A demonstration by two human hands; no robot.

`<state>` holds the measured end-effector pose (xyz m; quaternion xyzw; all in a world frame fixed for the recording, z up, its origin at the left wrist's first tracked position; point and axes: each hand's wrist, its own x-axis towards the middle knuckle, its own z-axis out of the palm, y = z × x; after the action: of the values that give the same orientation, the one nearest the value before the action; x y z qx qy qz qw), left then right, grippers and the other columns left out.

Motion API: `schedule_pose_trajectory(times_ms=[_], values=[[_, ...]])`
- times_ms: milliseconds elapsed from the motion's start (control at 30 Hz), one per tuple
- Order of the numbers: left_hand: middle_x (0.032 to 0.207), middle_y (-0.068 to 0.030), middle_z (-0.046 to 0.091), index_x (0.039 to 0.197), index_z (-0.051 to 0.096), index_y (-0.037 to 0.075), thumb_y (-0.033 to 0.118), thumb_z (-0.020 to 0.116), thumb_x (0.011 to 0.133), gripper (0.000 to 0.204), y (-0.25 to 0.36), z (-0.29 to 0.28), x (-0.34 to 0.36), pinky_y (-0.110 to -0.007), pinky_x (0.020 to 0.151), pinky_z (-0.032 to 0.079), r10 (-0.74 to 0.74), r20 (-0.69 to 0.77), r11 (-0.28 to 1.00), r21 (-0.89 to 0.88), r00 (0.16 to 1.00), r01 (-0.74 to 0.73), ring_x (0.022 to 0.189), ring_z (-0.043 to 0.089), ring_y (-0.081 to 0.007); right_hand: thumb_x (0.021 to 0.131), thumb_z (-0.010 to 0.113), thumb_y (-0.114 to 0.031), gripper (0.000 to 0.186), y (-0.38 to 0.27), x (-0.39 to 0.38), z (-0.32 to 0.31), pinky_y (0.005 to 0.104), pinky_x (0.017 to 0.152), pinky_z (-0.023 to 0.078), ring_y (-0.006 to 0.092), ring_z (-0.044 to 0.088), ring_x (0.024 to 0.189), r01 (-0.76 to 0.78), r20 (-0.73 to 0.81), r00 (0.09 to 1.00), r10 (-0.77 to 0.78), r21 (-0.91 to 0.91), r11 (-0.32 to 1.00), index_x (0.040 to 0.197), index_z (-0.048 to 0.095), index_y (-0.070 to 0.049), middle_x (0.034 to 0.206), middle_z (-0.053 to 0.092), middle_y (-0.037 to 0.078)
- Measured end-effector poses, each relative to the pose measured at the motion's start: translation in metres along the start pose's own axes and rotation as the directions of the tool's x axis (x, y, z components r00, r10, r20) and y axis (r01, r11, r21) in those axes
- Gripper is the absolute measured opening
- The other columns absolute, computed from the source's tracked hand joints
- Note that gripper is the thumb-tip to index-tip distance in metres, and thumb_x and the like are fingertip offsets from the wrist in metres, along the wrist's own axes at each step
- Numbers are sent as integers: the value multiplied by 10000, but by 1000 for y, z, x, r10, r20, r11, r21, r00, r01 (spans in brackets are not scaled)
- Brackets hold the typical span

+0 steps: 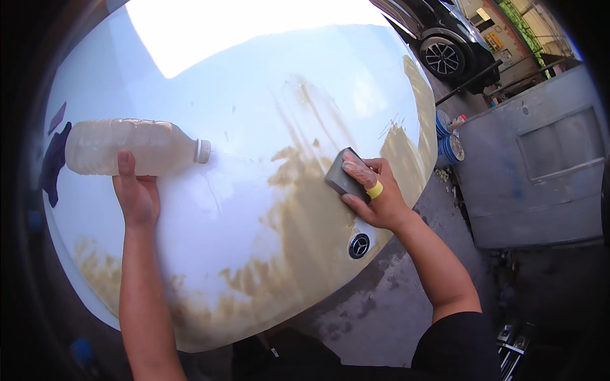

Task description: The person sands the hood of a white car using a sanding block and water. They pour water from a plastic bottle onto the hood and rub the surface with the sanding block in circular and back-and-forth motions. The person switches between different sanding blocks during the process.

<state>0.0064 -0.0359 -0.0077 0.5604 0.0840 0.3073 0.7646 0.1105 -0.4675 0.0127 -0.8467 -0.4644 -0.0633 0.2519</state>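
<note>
A: State of the hands?
B: Apart. Left hand [138, 198] grips a bottle [127, 138], horizontal, cap [203, 152] facing right. Right hand [385, 198] holds a grey block [342, 180] on the white hood [197, 235].
A: Surroundings?
B: Round badge [359, 246] below the block; dark cloth [54, 166] at the hood's left edge; buckets [452, 150] beyond its right edge.

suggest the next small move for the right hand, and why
Probably slide the grey block in the right hand a little across the brownish film: it rests there on the white panel, and the left hand holds the bottle sideways, its cap toward the block, apparently squirting liquid.
</note>
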Motion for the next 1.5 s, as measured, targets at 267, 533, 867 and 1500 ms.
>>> schedule_pose_trajectory(times_ms=[267, 533, 867, 1500], values=[[1325, -103, 535, 1397, 416, 38, 564, 579, 943, 713, -7, 12, 4, -395, 1058, 436, 17, 9, 1000, 10, 1000, -18, 1233, 536, -227, 896, 662, -303, 506, 16, 126, 6, 427, 982, 448, 364, 506, 1132, -177, -8, 984, 177, -116, 977, 1358, 557, -126, 1124, 634, 200], [1333, -102, 529, 1413, 398, 46, 562, 564, 952, 712, -3, 3, -1, -401, 1056, 439, 6, 43, 999, 32, 999, -8, 1242, 531, -228, 805, 769, -139, 626, -4, -45, -13, 464, 1061, 390, 371, 470, 1229, -120, 110, 987, 114, 53, 991, 1378, 524, -197, 1430, 549, 48], [1257, -87, 566, 1374, 429, 38, 561, 588, 937, 701, 6, 16, 0, -398, 1031, 447, 32, -83, 996, 82, 996, -25, 1149, 573, -216, 867, 715, -204, 545, 9, 44, -4, 488, 1021, 422, 415, 464, 1218, 50, 84, 995, -54, 46, 998, 1378, 524, -203, 1345, 593, 61], [1338, -90, 524, 1403, 410, 48, 533, 657, 893, 746, -55, 110, -224, -433, 1067, 427, 285, -464, 958, 125, 839, -257, 1244, 527, -257, 753, 797, -147, 627, 68, -62, -40, 477, 1012, 411, 376, 508, 1205, 466, 228, 852, -472, 83, 881, 1327, 551, -205, 1438, 544, -19]])
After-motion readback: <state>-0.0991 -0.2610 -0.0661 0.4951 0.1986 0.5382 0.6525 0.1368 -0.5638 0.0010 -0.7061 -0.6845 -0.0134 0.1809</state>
